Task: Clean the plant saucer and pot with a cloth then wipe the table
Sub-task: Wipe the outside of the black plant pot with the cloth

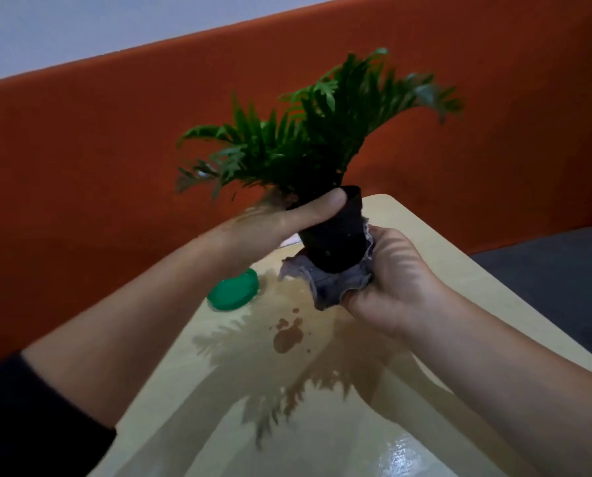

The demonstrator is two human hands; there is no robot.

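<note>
A black plant pot (336, 235) with a green fern (308, 132) is held in the air above the table, tilted to the right. My left hand (287, 218) grips the pot near its rim, thumb across the front. My right hand (398, 280) holds a grey cloth (332, 284) cupped around the pot's bottom. The green saucer (233, 290) lies on the table to the left, partly behind my left forearm. A brown spill (287, 337) marks the table below the pot.
The pale wooden table (442, 256) has its far corner near the pot and its right edge running down to the right. An orange partition (115, 149) stands behind it. A dark grey surface (563, 266) lies to the right of the table.
</note>
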